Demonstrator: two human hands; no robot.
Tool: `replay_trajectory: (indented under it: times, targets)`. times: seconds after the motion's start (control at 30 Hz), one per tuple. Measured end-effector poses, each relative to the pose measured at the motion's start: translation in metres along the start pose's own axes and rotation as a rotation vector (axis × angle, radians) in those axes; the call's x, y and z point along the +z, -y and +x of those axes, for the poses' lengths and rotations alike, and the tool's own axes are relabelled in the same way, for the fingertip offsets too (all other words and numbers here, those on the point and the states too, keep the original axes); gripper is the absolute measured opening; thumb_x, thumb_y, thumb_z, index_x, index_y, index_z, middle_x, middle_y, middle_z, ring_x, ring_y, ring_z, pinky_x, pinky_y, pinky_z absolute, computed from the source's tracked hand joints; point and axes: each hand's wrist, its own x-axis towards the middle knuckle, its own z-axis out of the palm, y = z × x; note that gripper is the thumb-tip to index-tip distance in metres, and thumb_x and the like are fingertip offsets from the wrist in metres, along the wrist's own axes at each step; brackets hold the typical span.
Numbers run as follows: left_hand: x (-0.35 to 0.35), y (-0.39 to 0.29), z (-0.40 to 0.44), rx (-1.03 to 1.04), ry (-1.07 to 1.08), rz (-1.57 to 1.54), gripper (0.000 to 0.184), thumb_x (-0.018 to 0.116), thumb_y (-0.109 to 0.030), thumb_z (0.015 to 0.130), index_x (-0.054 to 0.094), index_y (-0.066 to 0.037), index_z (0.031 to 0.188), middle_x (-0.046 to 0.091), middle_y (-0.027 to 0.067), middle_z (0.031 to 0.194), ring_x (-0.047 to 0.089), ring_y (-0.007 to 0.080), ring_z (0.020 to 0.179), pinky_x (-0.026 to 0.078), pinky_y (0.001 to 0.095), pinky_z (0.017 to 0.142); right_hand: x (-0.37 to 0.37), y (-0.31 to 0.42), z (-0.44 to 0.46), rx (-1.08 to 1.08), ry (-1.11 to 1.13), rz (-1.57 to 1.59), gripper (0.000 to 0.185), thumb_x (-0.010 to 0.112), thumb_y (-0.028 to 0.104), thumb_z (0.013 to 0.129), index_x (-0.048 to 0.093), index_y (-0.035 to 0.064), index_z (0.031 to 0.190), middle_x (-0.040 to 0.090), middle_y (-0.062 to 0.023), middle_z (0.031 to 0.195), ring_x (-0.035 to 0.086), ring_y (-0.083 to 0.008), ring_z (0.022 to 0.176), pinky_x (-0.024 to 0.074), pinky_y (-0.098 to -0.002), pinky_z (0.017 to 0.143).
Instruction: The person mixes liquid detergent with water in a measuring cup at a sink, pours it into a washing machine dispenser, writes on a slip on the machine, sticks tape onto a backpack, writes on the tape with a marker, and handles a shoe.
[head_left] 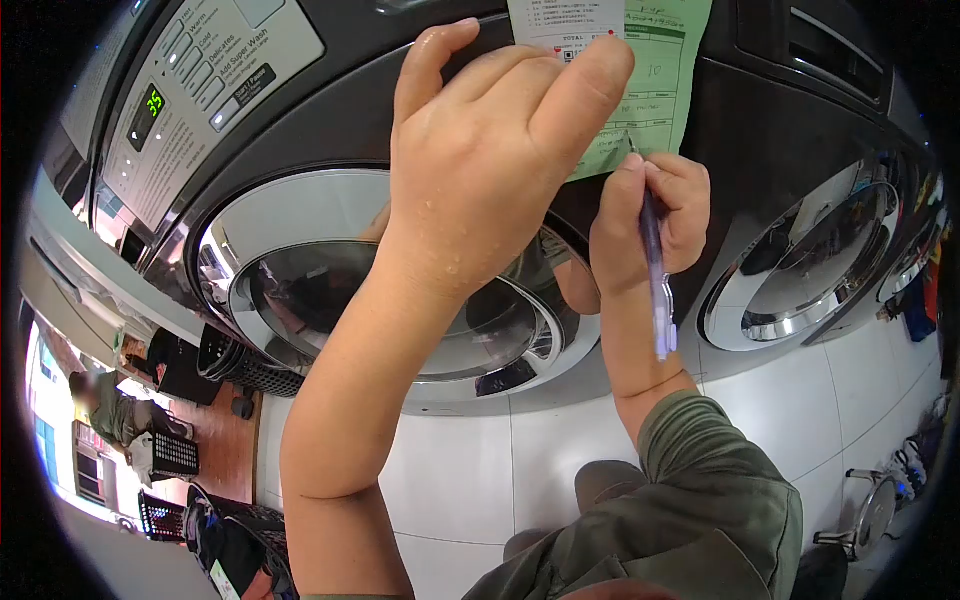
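Observation:
My right hand (655, 215) pinches a purple pen (655, 260), its tip on the lower part of a green paper slip (660, 85) with handwriting. A white printed receipt (570, 22) lies over the slip's left side. Both papers rest against the black top of a washing machine. My left hand (490, 130), dotted with water drops, is in front of the papers' left edge, fingers bent. Its fingertips are partly hidden, and I cannot make out whether it grips anything.
A control panel (190, 85) showing 35 is at the upper left. Round machine doors (810, 265) stand below the papers. Black baskets (175, 455) and a seated person (115, 410) are at the left. A metal stool (872, 515) is at the lower right.

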Motion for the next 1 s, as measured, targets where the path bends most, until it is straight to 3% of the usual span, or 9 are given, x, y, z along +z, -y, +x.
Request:
replay_trajectory:
  times: [0.2,0.3,0.47,0.57,0.67,0.7,0.8,0.9,1.0]
  targets:
    - [-0.004,-0.004,0.005,-0.008,0.047,0.024,0.03,0.061,-0.006,0.078,0.059,-0.015,0.106,0.065,0.001,0.085,0.063,0.0145,0.083,0.032,0.034,0.092,-0.027,0.011,0.012,0.324,-0.088,0.363,0.018,0.051,-0.003,0.083,0.04,0.0038,0.096,0.052,-0.0126,0.089,0.047,-0.0101,0.063,0.042,-0.0213,0.057]
    - [-0.016,-0.015,0.008,-0.053,0.153,0.04,0.031,0.06,-0.009,0.078,0.057,-0.013,0.109,0.065,0.0036,0.092,0.062,0.017,0.092,0.025,0.0368,0.1,-0.061,0.039,0.021,0.324,-0.065,0.547,0.017,0.056,0.001,0.079,0.044,0.0056,0.091,0.052,-0.0132,0.087,0.05,-0.017,0.066,0.043,-0.0263,0.058]
    - [-0.085,-0.07,-0.048,-0.285,0.102,0.008,0.033,0.059,-0.023,0.077,0.057,-0.009,0.107,0.06,0.0091,0.111,0.055,0.0261,0.108,0.01,0.0452,0.106,-0.129,0.069,0.024,0.12,0.701,0.812,0.027,0.063,0.0,0.072,0.051,0.0099,0.094,0.05,-0.0109,0.087,0.052,-0.023,0.071,0.0427,-0.0341,0.058]
    - [-0.134,-0.157,-0.163,-0.864,0.228,0.145,0.035,0.062,-0.017,0.074,0.055,-0.007,0.107,0.057,0.0088,0.115,0.051,0.0258,0.11,0.021,0.0468,0.101,-0.188,0.074,-0.033,0.179,1.065,0.811,0.022,0.069,-0.002,0.059,0.062,0.0073,0.078,0.056,-0.0117,0.084,0.055,-0.0255,0.072,0.0431,-0.0319,0.059]
    - [-0.206,-0.293,-0.317,-1.421,0.569,0.561,0.035,0.062,-0.021,0.076,0.055,-0.011,0.108,0.053,0.0082,0.118,0.05,0.0248,0.108,0.028,0.0552,0.094,-0.292,0.064,-0.101,0.672,1.285,0.502,0.006,0.062,0.001,0.079,0.061,0.0022,0.085,0.06,-0.0088,0.087,0.057,-0.0169,0.081,0.0446,-0.0254,0.071]
    - [-0.24,-0.351,-0.359,-1.689,0.523,0.644,0.034,0.061,-0.022,0.076,0.056,-0.01,0.108,0.055,0.0089,0.116,0.051,0.0256,0.107,0.029,0.054,0.093,-0.332,0.054,-0.131,0.992,1.311,0.397,0.007,0.06,0.006,0.084,0.061,0.0021,0.089,0.061,-0.0058,0.087,0.055,-0.0115,0.08,0.0435,-0.0229,0.069]
    - [-0.319,-0.532,-0.422,-2.469,0.149,1.075,0.037,0.059,-0.027,0.075,0.059,-0.008,0.106,0.061,0.0121,0.108,0.054,0.0297,0.105,0.033,0.0486,0.092,-0.36,0.061,-0.167,1.164,1.585,0.376,0.022,0.05,0.021,0.091,0.058,0.0018,0.098,0.062,-0.0085,0.081,0.052,-0.0099,0.063,0.0429,-0.023,0.056]
    - [-0.351,-0.705,-0.44,-2.885,-0.155,1.602,0.04,0.059,-0.03,0.073,0.06,-0.007,0.106,0.061,0.0132,0.107,0.056,0.0305,0.101,0.036,0.0501,0.09,-0.329,0.121,-0.185,1.093,1.821,0.614,0.037,0.04,0.032,0.094,0.055,0.0003,0.106,0.062,-0.011,0.075,0.048,-0.0102,0.052,0.0406,-0.0221,0.049]
    - [-0.367,-0.84,-0.447,-3.136,-0.308,1.585,0.035,0.056,-0.03,0.074,0.062,-0.006,0.098,0.063,0.0161,0.101,0.06,0.0331,0.094,0.043,0.0477,0.082,-0.301,0.176,-0.207,1.072,1.956,0.788,0.035,0.041,0.03,0.094,0.055,-0.001,0.104,0.063,-0.012,0.077,0.05,-0.0113,0.056,0.0429,-0.0237,0.054]
